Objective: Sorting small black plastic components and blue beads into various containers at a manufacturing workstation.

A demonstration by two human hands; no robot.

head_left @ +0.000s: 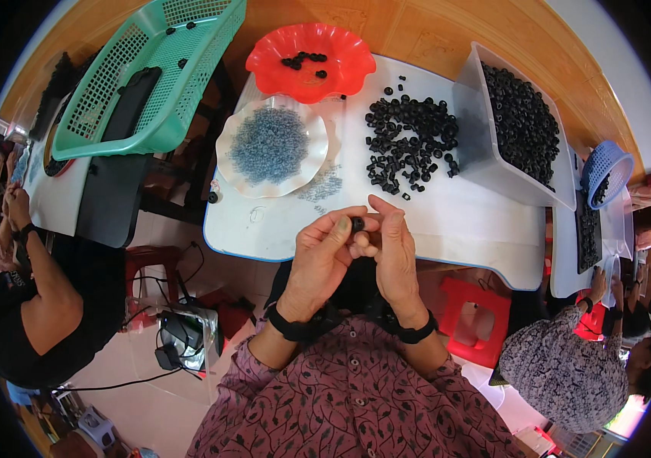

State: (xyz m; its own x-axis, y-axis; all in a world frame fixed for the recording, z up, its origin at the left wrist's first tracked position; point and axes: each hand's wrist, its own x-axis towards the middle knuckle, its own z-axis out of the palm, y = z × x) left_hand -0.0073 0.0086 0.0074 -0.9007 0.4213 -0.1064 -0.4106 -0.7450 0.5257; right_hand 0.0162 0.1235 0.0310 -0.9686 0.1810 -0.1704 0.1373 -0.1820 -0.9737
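Just beyond the near edge of the white table, my two hands meet at chest height. Between the thumb and fingers of my left hand (319,258) is a small round black plastic part (357,224). My right hand (396,263) comes in against it from the other side, its fingers bent and drawn together beside the part. Whatever those right fingertips may hold is hidden. Farther off on the table lies a loose pile of similar black parts (409,133). A white wavy-rimmed plate (226,153) heaped with small clear bluish rings (268,145) stands to the left.
A red scalloped bowl (264,57) with a few black parts sits behind the plate. At right stands a clear bin (482,153) full of black parts. A green basket (85,126) is at far left, a blue basket (621,164) at far right. People sit on both sides.
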